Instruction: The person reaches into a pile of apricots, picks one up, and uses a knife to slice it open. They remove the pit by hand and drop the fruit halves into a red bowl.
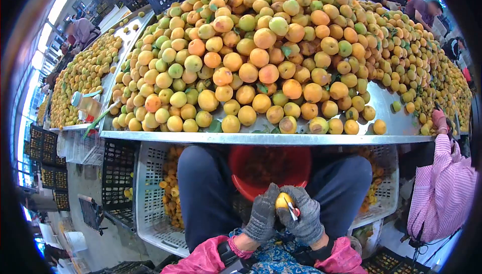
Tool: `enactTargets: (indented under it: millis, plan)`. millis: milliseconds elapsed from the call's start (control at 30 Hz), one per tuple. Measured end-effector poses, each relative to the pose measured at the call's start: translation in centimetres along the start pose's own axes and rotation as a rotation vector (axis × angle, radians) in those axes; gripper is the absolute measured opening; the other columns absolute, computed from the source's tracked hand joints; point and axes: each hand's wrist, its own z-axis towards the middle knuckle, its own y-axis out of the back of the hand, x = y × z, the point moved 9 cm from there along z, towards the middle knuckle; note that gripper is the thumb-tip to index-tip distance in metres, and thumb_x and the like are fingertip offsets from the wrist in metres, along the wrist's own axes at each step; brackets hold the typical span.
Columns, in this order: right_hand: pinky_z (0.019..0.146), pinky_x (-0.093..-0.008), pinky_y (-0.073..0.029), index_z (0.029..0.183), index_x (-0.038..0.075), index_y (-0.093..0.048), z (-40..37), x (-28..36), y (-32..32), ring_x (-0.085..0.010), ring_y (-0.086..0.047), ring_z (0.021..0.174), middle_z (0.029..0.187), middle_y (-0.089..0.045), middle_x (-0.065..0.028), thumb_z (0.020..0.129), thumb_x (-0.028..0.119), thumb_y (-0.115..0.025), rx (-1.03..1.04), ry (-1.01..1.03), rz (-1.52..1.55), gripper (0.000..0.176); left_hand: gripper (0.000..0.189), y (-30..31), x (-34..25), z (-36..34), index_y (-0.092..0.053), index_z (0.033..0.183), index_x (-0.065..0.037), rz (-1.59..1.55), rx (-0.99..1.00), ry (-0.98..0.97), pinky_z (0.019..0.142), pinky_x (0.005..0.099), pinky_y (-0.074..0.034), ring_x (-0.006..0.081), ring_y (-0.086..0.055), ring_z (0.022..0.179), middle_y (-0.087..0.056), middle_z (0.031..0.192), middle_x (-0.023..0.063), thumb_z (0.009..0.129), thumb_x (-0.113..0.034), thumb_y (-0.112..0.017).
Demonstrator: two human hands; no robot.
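My left hand (262, 216), in a grey knit glove, is closed beside a yellow fruit (283, 201), its fingertips close to the fruit's left side. My right hand (303, 213), also gloved in grey, has its fingers wrapped round the fruit and a small knife with a red and white handle (293, 211). The knife lies against the fruit's lower right side. Both hands are over my lap, just below a red basin (271, 166) with dark contents between my knees. Whether my left fingers grip the fruit too is hard to make out.
A metal table (201, 137) bears a large heap of orange and green fruits (261, 38). White crates (150, 213) with cut fruit flank my legs. A person in a checked sleeve (439, 188) works at the right. Black crates (118, 173) stand at left.
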Motion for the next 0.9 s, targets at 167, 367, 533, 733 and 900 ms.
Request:
enactTargets:
  millis: [167, 367, 533, 733, 900]
  plan:
    - [0.062, -0.039, -0.053, 0.113, 0.005, -0.059, 0.5, -0.5, -0.9, -0.0351, -0.065, 0.074, 0.094, -0.064, -0.0152, 0.08, 0.028, -0.071, 0.03, 0.026, -0.112, 0.042, 0.033, 0.6, -0.2, 0.4, -0.062, 0.104, -0.007, -0.068, -0.015, 0.005, 0.079, 0.0291, -0.051, 0.0136, -0.062, 0.089, -0.063, 0.097, 0.0041, 0.099, -0.036, -0.047]
    - [0.06, -0.0393, -0.052, 0.121, 0.005, -0.056, 0.8, -0.8, -3.1, -0.0352, -0.066, 0.075, 0.1, -0.065, -0.0179, 0.076, 0.036, -0.074, 0.459, 0.021, -0.403, 0.058, 0.037, 2.0, -0.3, 0.6, -0.061, 0.101, -0.007, -0.017, 0.027, 0.125, 0.066, 0.0284, -0.053, 0.0129, -0.062, 0.08, -0.063, 0.089, 0.0038, 0.096, -0.043, -0.052]
    - [0.061, -0.0388, -0.052, 0.117, 0.005, -0.058, 0.5, -1.1, -3.1, -0.0348, -0.066, 0.073, 0.09, -0.066, -0.0189, 0.078, 0.035, -0.074, 0.11, -0.053, -0.08, 0.051, 0.034, 2.6, -1.0, 0.8, -0.063, 0.089, -0.005, -0.042, -0.1, -0.026, 0.056, 0.0263, -0.047, 0.0096, -0.057, 0.064, -0.06, 0.073, 0.0005, 0.099, -0.034, -0.05]
    - [0.069, -0.0354, -0.054, 0.114, 0.0, -0.061, -0.4, -3.4, -2.7, -0.0289, -0.069, 0.079, 0.091, -0.068, -0.0195, 0.081, 0.031, -0.074, -0.146, -0.203, 0.207, 0.047, 0.026, 2.9, -2.1, 0.3, -0.059, 0.106, 0.002, 1.016, -0.184, -0.756, 0.058, 0.0393, -0.046, 0.0277, -0.061, 0.069, -0.061, 0.081, 0.0151, 0.089, -0.018, -0.058]
    - [0.075, -0.0277, -0.053, 0.11, 0.001, -0.062, -2.3, -10.1, -5.0, -0.0152, -0.065, 0.08, 0.09, -0.068, -0.0038, 0.093, 0.045, -0.056, -0.162, -0.668, 0.948, 0.048, 0.04, -0.3, -4.0, -0.3, -0.056, 0.113, 0.003, 1.072, 0.009, -0.835, 0.06, 0.0426, -0.047, 0.0344, -0.062, 0.075, -0.06, 0.084, 0.0177, 0.078, -0.014, -0.065]
